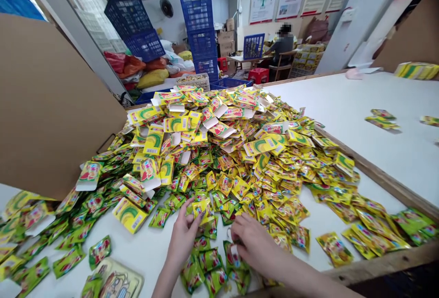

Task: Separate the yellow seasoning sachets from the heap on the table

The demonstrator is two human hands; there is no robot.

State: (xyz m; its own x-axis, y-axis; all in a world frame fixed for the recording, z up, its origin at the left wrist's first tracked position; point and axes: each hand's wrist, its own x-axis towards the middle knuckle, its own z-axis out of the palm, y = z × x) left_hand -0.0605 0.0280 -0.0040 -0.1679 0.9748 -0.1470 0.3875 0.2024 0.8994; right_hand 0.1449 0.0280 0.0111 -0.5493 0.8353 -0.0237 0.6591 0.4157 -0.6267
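Note:
A big heap of small yellow and green sachets (260, 183) and flat yellow cartons (178, 124) covers the white table (343, 106). My left hand (183, 238) pinches a yellow sachet (201, 207) at the heap's near edge, thumb and fingers closed on it. My right hand (252, 243) lies palm down on green sachets (212, 266) close to me, fingers curled over them; what they hold, if anything, is hidden.
A large brown cardboard sheet (48, 106) stands at the left. A wooden rail (387, 181) divides the table. Loose sachets (382, 119) lie on the right part. Blue crates (200, 28) are stacked behind, and a seated person (283, 46) works at a far desk.

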